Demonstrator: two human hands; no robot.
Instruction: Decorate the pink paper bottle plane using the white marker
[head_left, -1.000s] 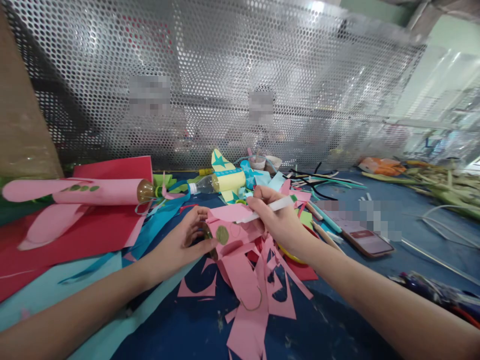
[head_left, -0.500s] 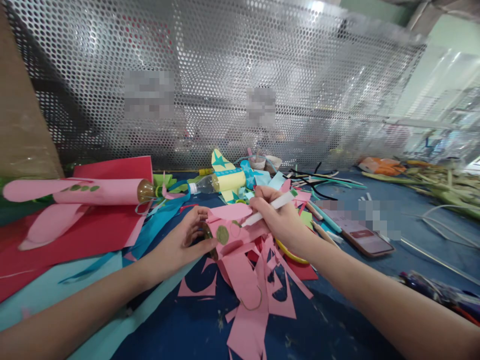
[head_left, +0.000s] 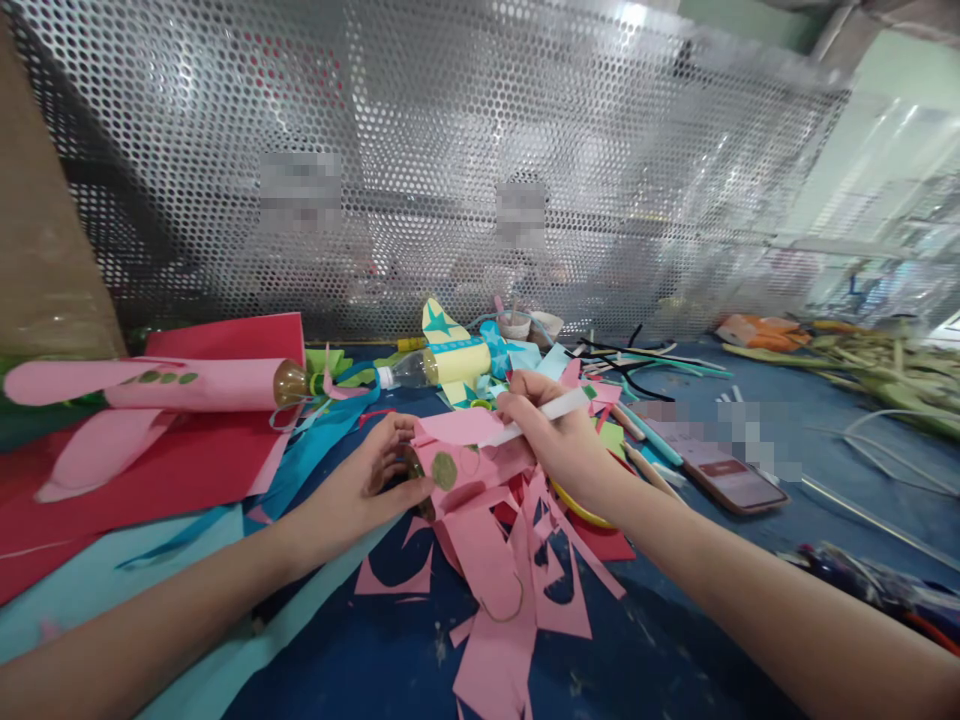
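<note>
In the middle of the head view lies a plastic bottle wrapped in pink paper (head_left: 491, 465), with a filled green circle on its side and an outlined one beside it. My left hand (head_left: 390, 465) is closed around its left end. Between the fingers and thumb of my right hand (head_left: 551, 425) is a white marker with a green end (head_left: 568, 401), its tip at the pink paper near the outlined circle. Pink paper scraps (head_left: 499, 650) lie below the bottle, several with curved cut edges.
A pink paper-covered bottle plane (head_left: 202, 384) rests on red paper (head_left: 150, 455) to the left. Behind my hands is a yellow-wrapped bottle (head_left: 457, 362) with blue stars. A phone (head_left: 731, 470) lies to the right, and a perforated metal panel (head_left: 420, 120) stands at the back.
The marker tip has shifted slightly left and up over the pink paper, with my right hand tilting a little. My left hand keeps its hold on the bottle.
</note>
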